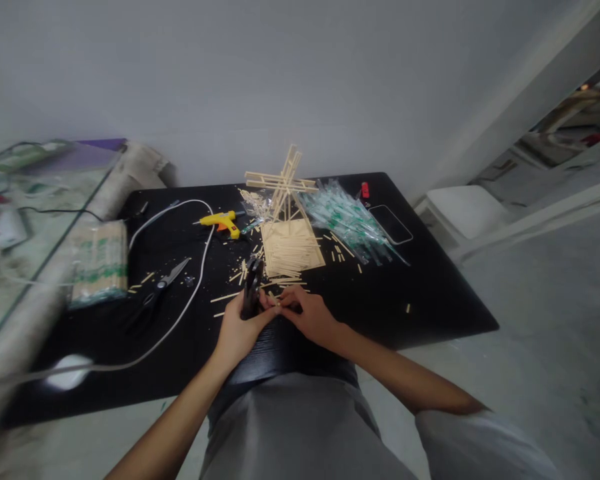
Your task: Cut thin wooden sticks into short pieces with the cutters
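My left hand (240,333) is closed around a black tool (252,288) that stands up from the palm; its exact kind is hard to make out. Left thumb and fingers also meet my right hand (313,317) at a small pale piece of wooden stick (276,303). The right fingertips pinch that piece, partly hiding it. Just beyond both hands, loose wooden sticks (293,255) lie on a square stick-built base (319,257). A windmill-like stick model with crossed blades (286,183) rises at the back of this base.
On the black table (380,307) are a yellow glue gun (223,222), scissors (165,283) and a white cable (200,280). A bundle of packed sticks (100,260) lies left; green-and-clear wrappers (345,217) and a red object (365,190) lie right. Stick offcuts are scattered around.
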### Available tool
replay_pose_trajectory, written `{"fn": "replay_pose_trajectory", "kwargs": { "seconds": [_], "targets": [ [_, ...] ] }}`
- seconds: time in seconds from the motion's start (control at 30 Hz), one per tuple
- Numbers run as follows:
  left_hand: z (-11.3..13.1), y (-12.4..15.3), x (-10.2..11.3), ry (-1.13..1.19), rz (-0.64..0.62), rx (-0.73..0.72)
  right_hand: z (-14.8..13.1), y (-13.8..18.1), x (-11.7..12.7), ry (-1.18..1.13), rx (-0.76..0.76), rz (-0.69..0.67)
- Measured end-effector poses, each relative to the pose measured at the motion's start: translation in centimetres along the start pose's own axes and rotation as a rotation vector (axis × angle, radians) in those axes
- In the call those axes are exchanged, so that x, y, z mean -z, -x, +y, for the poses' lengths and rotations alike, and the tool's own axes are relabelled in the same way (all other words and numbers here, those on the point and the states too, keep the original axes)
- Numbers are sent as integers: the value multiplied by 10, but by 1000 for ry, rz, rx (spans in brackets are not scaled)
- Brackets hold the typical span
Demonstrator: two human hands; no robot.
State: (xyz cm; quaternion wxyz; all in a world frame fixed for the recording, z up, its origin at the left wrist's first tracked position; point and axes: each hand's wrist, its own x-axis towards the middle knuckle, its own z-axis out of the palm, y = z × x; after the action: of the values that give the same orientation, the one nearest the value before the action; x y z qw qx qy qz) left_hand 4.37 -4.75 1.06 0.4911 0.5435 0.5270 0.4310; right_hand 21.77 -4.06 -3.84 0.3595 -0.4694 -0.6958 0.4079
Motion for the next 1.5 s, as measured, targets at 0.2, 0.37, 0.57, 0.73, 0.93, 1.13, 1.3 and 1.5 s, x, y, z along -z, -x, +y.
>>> {"fn": "replay_pose_trajectory", "kwargs": {
  "seconds": [0.2, 0.37, 0.57, 0.73, 0.93, 1.13, 1.3, 1.5],
  "targets": [
    [-2, -1, 1, -2, 7, -15, -2, -2, 3, -3, 10, -27],
    [-4, -1, 2, -22, 4, -32, -4, -4, 5, -19, 22, -53],
    [0, -1, 0, -1, 15, -18, -3, -5, 3, -28, 61, -39],
    [-3, -1, 0, 5, 13, -14, 1, -5, 2, 7, 56, -33],
    [-9, -4, 1, 9, -10, -32, -1, -6, 3, -9, 50, -33],
    [-11, -3, 14, -119, -85, -66, -6, -6, 3, -12, 10, -28],
    [-12, 6, 55, -553, -93, -98, -6, -7, 2, 0, -8, -13],
    [-13, 18, 87, -1190, -99, -263, -8, -7, 2, -29, -31, -33]
  ]
}}
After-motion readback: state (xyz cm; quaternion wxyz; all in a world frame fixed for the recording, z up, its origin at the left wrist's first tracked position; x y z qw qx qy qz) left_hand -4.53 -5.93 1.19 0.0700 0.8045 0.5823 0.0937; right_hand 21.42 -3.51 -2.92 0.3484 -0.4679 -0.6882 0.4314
